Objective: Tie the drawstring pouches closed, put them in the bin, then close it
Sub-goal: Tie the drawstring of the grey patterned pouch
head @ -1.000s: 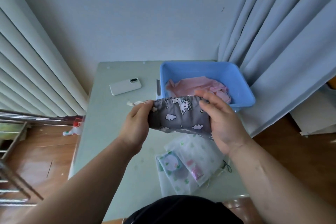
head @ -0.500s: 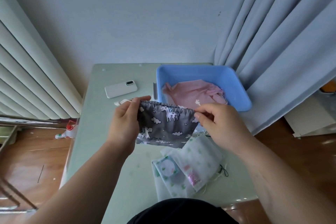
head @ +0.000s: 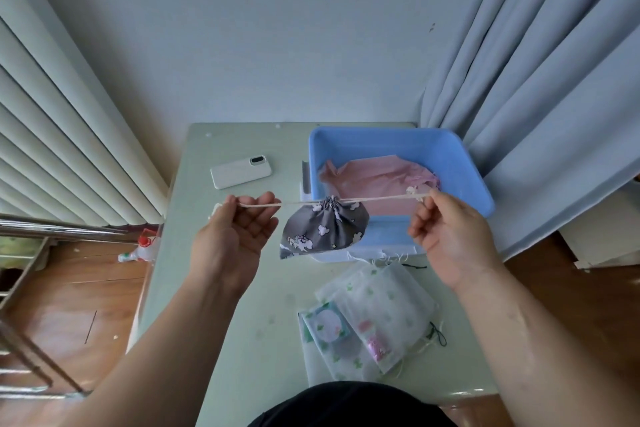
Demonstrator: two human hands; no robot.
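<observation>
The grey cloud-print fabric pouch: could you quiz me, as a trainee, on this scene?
1. True or false: the grey cloud-print fabric pouch lies inside the blue plastic bin.
2. What does each hand, left hand and right hand, pinch?
3. Which already lies in the bin: A) white phone B) pink cloth C) translucent pouches?

Key
1. False; it hangs in the air.
2. An end of the cream drawstring cord, pulled taut.
3. B, the pink cloth.

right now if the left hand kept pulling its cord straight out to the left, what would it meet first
Nothing close, it seems: the left hand holds the drawstring above the table; leftward lies open air, then the radiator. Depth is uncertain.
</observation>
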